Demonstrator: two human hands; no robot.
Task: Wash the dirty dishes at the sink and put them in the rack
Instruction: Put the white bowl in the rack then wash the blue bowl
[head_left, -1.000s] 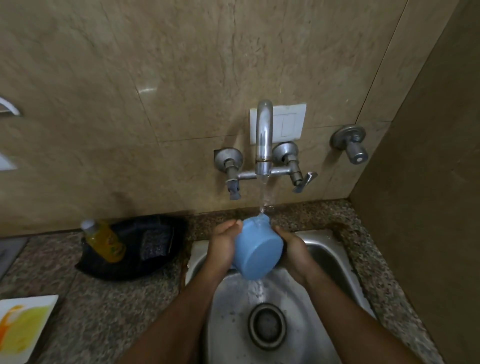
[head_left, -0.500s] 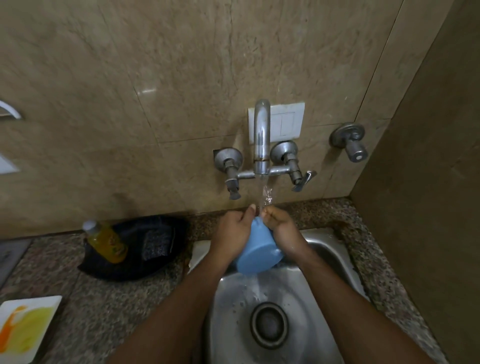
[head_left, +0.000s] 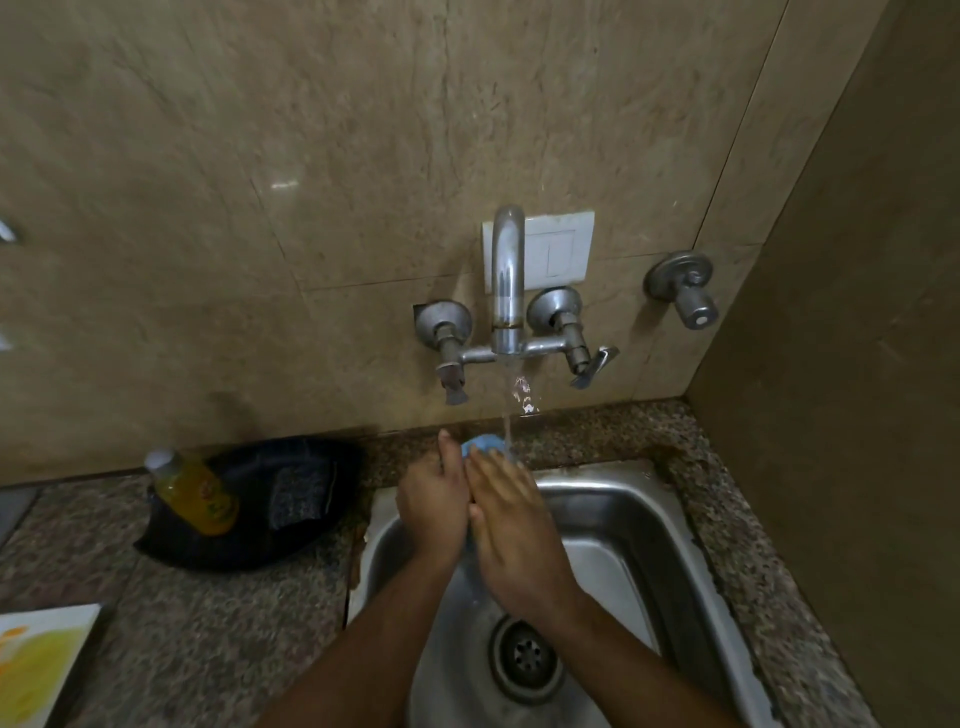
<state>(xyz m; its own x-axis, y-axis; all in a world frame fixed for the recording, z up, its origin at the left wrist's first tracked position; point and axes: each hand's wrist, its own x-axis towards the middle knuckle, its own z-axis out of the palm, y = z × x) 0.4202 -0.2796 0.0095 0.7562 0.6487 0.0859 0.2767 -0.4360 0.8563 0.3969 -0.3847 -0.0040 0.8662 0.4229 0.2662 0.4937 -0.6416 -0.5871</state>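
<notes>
Both hands meet over the steel sink (head_left: 649, 525), the left hand (head_left: 434, 506) and right hand (head_left: 511, 535) wrapped around a blue cup (head_left: 480, 446), which is almost hidden; only its blue edge shows above the fingers. Water from the tap (head_left: 506, 280) falls onto it. On the desk (head_left: 208, 623) to the left lie a yellow bottle (head_left: 195, 493) in a black tray (head_left: 291, 519) and a stained white plate (head_left: 36, 660).

sink (head_left: 639, 525) at 6 o'clock | left hand (head_left: 434, 506) and right hand (head_left: 511, 535) wrapped round blue cup (head_left: 480, 446), mostly hidden | tap (head_left: 506, 280) at 12 o'clock, water running onto cup | yellow bottle (head_left: 195, 491) at 9 o'clock in black tray (head_left: 249, 540)
</notes>
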